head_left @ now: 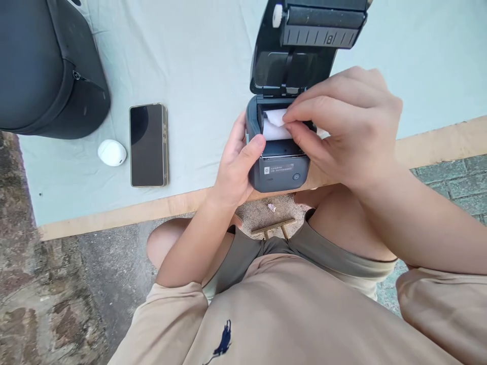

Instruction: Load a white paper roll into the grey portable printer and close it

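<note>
A small dark label printer (279,175) is at the table's front edge, its lid (294,71) raised and tilted back. Inside the open compartment lies a white paper roll (274,133). My left hand (239,165) is wrapped round the printer's left side, thumb on the rim beside the roll. With thumb and forefinger my right hand (342,124) pinches the loose end of the paper above the roll; its other fingers are curled.
A black phone (146,145) lies on the cloth-covered table (190,101), left of the printer. Beside it is a white rounded case (111,152). A large black zipped bag (49,71) stands at the back left. The table's wooden edge (125,214) runs before my knees.
</note>
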The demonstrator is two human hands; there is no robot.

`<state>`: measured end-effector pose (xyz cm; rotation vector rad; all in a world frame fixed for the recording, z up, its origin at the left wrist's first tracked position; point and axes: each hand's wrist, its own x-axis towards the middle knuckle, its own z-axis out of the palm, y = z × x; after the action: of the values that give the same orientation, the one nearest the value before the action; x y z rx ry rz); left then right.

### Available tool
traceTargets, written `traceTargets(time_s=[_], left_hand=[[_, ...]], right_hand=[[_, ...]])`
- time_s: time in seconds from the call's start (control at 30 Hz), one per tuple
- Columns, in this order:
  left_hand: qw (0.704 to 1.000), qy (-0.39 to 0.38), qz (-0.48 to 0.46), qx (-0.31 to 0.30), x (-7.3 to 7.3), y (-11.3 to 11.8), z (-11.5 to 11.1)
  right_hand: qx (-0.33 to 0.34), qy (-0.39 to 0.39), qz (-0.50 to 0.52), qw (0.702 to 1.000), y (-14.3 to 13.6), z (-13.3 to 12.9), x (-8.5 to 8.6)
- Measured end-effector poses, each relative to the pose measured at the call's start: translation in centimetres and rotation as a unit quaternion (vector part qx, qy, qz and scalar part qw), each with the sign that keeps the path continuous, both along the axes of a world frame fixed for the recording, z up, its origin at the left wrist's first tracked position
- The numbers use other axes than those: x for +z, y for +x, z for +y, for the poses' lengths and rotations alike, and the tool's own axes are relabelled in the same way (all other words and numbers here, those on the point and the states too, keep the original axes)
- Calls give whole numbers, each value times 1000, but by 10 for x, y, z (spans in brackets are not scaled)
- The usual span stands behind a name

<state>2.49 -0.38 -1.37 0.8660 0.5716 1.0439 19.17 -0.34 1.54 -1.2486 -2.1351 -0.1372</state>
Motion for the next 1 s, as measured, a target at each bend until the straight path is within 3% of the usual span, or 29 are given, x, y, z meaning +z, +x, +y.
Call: traceTargets(time_s=[0.2,0.27,0.37,0.47,0.77,1.0], left_hand=[[1000,5,26,-2,-2,-2,1],[999,5,32,3,-3,-1,1],[999,0,28,16,-3,0,2],[1000,-9,22,19,-5,0,4],[999,-7,44,13,-7,-4,6],[997,31,76,5,-7,-6,4]], right_hand=[[-51,-13,-47,998,0,0,1],[-59,20,-39,997,0,1,1],[11,76,8,997,0,0,1],[77,82,31,993,-3,-4,-1],[137,47,43,989,-5,-15,-5],[62,-19,25,998,4,-15,1]])
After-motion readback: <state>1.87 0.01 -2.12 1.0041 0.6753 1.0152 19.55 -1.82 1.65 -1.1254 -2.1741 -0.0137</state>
